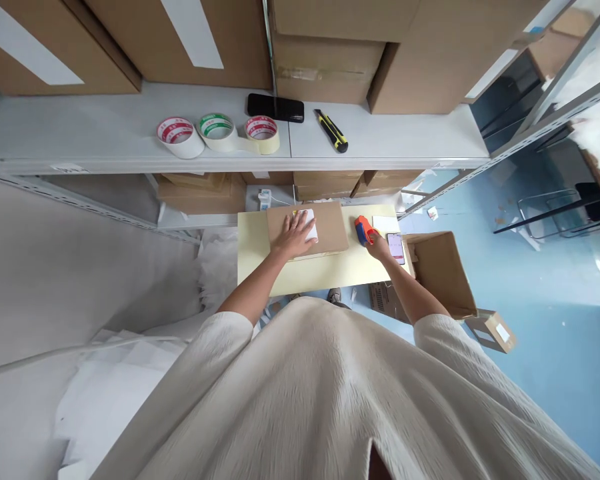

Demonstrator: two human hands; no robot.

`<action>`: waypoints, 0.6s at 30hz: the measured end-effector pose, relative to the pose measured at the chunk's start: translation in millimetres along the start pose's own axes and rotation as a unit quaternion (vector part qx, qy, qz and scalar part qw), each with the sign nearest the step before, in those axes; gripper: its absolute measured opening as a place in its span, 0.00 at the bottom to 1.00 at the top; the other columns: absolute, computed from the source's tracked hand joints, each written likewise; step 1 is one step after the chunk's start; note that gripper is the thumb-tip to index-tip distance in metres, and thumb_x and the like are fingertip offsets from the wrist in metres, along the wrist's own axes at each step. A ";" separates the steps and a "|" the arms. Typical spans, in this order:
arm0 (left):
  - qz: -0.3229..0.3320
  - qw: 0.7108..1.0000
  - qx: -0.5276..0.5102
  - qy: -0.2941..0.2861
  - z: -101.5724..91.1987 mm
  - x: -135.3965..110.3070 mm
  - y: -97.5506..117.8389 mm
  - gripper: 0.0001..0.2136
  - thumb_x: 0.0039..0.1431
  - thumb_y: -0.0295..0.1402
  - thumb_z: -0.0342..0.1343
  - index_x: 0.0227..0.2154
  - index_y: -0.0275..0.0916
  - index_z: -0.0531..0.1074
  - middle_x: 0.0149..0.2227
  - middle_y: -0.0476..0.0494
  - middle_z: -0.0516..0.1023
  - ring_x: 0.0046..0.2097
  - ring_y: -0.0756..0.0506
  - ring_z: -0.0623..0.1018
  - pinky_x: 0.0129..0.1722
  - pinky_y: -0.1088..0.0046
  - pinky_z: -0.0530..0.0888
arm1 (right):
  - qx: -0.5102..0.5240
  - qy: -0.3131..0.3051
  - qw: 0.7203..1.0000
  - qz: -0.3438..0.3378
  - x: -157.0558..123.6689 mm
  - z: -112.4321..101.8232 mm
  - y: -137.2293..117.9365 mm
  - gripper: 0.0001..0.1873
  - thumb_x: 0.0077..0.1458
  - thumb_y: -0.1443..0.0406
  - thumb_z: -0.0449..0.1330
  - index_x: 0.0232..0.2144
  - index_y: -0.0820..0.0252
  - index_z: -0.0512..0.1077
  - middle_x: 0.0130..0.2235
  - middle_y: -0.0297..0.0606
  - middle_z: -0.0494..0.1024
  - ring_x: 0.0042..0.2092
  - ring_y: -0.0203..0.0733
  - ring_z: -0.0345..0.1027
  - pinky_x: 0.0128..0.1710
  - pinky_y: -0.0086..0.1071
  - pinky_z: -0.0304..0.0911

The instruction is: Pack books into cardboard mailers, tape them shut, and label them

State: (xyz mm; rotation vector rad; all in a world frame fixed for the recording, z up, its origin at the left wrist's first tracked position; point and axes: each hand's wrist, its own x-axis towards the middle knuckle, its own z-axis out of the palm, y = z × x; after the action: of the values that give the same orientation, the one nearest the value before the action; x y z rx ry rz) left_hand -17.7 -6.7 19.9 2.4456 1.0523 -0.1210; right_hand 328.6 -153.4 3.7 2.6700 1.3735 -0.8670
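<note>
A closed brown cardboard box [330,227] lies on a pale yellow table [253,253]. My left hand [295,237] rests flat on its top with the fingers spread, partly covering a white label [311,225]. To the right of the box is a red and blue tape dispenser [363,229]. The fingers of my right hand [379,247] are closed round the dispenser's near end, and the fingertips are partly hidden. Just right of that hand lies a phone [395,248] with its screen lit, in front of a white sheet [384,224].
Above the table runs a grey shelf [125,133] with tape rolls [217,131], a dark phone [276,108], a yellow-black box cutter [332,131] and large cartons [325,67]. An open carton [443,277] stands right of the table, with a small box [491,331] beside it.
</note>
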 end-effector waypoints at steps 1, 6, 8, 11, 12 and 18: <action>-0.006 1.000 0.005 -0.008 -2.3 -1.7 3.8 0.41 0.80 0.51 0.55 0.89 0.45 0.55 0.92 0.38 0.41 0.91 0.27 0.41 0.89 0.36 0.38 | -0.009 -0.009 1.000 0.003 3.5 1.8 4.0 0.32 0.72 0.63 0.60 0.74 0.61 0.76 0.67 0.57 0.84 0.68 0.64 0.79 0.64 0.46 0.74; -0.028 0.999 0.007 -0.025 -5.8 -7.0 21.6 0.42 0.78 0.49 0.59 0.88 0.45 0.57 0.92 0.38 0.43 0.91 0.27 0.42 0.89 0.37 0.41 | -0.036 -0.040 0.999 0.005 30.6 13.9 7.2 0.24 0.72 0.66 0.59 0.66 0.61 0.79 0.61 0.59 0.86 0.66 0.66 0.79 0.70 0.54 0.65; -0.039 0.999 0.007 -0.029 -3.4 -8.4 27.9 0.42 0.76 0.48 0.61 0.88 0.45 0.58 0.92 0.38 0.43 0.91 0.28 0.42 0.89 0.38 0.41 | -0.035 -0.040 0.999 0.001 41.6 20.3 5.8 0.20 0.74 0.63 0.60 0.63 0.62 0.79 0.59 0.59 0.86 0.65 0.66 0.80 0.72 0.56 0.61; -0.061 0.998 0.001 -0.031 3.3 -10.9 39.4 0.43 0.75 0.45 0.62 0.88 0.45 0.57 0.92 0.39 0.42 0.91 0.28 0.42 0.89 0.38 0.40 | -0.033 -0.041 0.999 -0.004 52.8 28.8 6.4 0.19 0.76 0.61 0.61 0.62 0.64 0.79 0.58 0.60 0.86 0.64 0.66 0.80 0.73 0.57 0.60; -0.069 0.997 -0.003 -0.031 5.9 -11.6 43.6 0.44 0.75 0.45 0.62 0.88 0.45 0.56 0.92 0.39 0.42 0.91 0.28 0.41 0.89 0.38 0.40 | -0.030 -0.043 0.999 -0.006 54.8 30.6 7.6 0.19 0.76 0.62 0.60 0.62 0.64 0.79 0.57 0.60 0.86 0.63 0.65 0.81 0.73 0.57 0.60; -0.126 0.991 -0.017 -0.030 15.2 -9.7 61.4 0.45 0.73 0.42 0.63 0.89 0.45 0.55 0.92 0.36 0.40 0.91 0.29 0.40 0.88 0.38 0.41 | 0.047 -0.004 0.998 -0.044 57.5 21.5 26.8 0.21 0.74 0.63 0.57 0.62 0.63 0.79 0.60 0.62 0.85 0.69 0.70 0.75 0.73 0.60 0.60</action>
State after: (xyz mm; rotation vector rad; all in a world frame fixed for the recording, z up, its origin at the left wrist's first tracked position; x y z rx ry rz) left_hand 20.3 -56.6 32.8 2.2560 1.3198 -0.2557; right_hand 365.3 -132.5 -48.3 2.6883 1.4971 -0.9716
